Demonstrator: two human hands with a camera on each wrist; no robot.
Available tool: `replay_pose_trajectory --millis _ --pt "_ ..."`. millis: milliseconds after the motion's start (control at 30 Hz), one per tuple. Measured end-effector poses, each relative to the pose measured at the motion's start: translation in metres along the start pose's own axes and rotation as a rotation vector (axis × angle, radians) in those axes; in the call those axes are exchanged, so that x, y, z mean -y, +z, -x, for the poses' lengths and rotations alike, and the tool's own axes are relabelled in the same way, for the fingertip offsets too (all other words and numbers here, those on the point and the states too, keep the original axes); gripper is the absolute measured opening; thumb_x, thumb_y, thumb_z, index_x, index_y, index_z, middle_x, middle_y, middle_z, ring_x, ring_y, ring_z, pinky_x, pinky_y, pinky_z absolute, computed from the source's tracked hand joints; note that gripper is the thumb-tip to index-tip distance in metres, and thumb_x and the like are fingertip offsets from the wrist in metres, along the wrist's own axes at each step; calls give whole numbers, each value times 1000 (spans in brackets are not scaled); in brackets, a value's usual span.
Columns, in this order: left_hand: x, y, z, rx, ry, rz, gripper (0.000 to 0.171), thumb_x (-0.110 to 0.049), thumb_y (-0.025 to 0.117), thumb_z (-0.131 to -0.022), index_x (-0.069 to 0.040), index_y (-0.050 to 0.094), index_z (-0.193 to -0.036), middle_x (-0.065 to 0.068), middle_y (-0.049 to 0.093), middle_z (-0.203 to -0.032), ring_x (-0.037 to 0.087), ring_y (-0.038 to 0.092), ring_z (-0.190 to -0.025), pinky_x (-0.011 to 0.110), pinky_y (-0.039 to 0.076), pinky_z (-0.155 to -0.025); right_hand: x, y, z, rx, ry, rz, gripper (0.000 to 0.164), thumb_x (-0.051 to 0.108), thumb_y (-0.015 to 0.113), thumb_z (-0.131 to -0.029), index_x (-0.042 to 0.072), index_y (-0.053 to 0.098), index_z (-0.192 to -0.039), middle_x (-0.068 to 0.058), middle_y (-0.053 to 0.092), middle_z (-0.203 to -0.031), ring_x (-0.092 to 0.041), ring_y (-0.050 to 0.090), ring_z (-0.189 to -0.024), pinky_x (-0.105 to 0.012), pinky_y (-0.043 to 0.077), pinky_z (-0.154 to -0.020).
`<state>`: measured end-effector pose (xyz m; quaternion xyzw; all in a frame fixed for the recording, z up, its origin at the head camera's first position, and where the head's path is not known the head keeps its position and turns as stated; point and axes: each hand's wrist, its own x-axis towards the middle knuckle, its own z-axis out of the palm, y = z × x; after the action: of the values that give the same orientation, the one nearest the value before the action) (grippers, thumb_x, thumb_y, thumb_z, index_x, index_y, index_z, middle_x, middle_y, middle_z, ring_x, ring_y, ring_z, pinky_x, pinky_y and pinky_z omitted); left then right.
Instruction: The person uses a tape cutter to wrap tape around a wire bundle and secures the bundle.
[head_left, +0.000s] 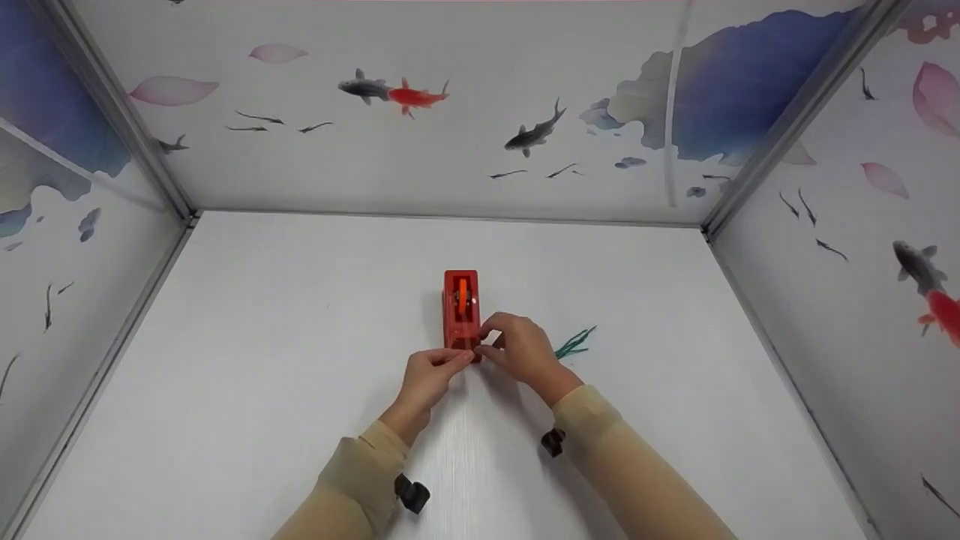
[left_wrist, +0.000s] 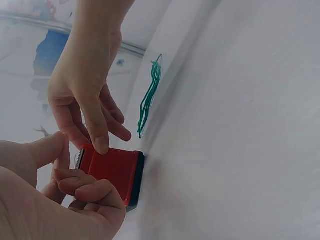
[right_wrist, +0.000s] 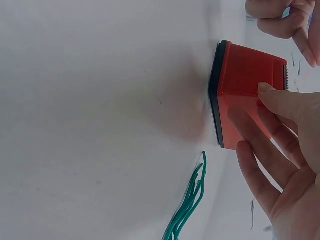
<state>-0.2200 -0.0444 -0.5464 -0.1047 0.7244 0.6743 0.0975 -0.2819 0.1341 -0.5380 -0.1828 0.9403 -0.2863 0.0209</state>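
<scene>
- Head view: dispenser [head_left: 463,328], one, upright mid-tabletop [head_left: 315,315]. Likely stiff plastic, modest in weight, smooth enough to slide; best held low by both long sides. Glossy red body, narrow, with orange wheel [head_left: 463,298]. Left grip [head_left: 424,382] at its near end; right grip [head_left: 525,349] at its right near corner. Green strands [head_left: 574,343] to the right, apart.
- Left wrist view: toothed cutter [left_wrist: 78,158] along the top edge, probably sharp; fingers best kept off it. Dark base [left_wrist: 136,185]. Left thumb and forefinger pressed together; cannot tell whether tape lies between.
- Right wrist view: right grip pinches the dispenser's corner beside the cutter, other fingers spread alongside.
</scene>
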Motion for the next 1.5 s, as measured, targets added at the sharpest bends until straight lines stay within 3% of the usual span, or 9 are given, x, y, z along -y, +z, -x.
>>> replay_pose_trajectory --millis 367,800,1000,1133,1300,1500 --pt "7 1 14 9 -19 0 37 -36 76 -94 -4 77 -113 8 69 -109 19 55 -97 34 49 -81 -2 3 -2 7 41 -3 20 21 81 -91 23 76 -110 6 74 -104 -13 68 -89 -31 60 -84" --pt "15 2 31 -7 -60 11 38 -38 77 -93 -6 77 -113 8 71 -113 19 59 -100 36 54 -86 0 5 -2 11 71 -20 20 23 81 -91 23 76 -110 7 73 -103 -13 67 -89 -31 60 -84" --pt "20 5 35 -20 -22 -2 31 -31 77 -94 -4 78 -109 6 71 -104 16 57 -95 29 50 -79 -3 4 1 19 48 7 24 22 80 -92 22 75 -116 6 73 -106 -13 67 -90 -31 59 -83" --pt "25 3 39 -30 -28 -12 31 -31 76 -95 -4 78 -110 7 72 -107 17 58 -97 29 49 -81 -16 -11 7 53 47 77 29 22 79 -93 20 75 -122 3 72 -112 -15 68 -96 -34 59 -87" --pt "26 3 40 -30 -60 19 35 -35 76 -95 -6 76 -113 8 71 -113 19 57 -101 30 50 -83 -50 -41 12 43 71 175 26 21 80 -92 17 77 -118 -2 72 -116 -22 66 -105 -43 57 -92" --pt "28 4 40 -30 -94 38 35 -36 76 -95 -6 75 -113 9 69 -113 20 55 -99 29 50 -82 -83 -63 22 83 77 189 28 23 84 -87 14 79 -113 -6 72 -118 -28 64 -113 -48 53 -100"
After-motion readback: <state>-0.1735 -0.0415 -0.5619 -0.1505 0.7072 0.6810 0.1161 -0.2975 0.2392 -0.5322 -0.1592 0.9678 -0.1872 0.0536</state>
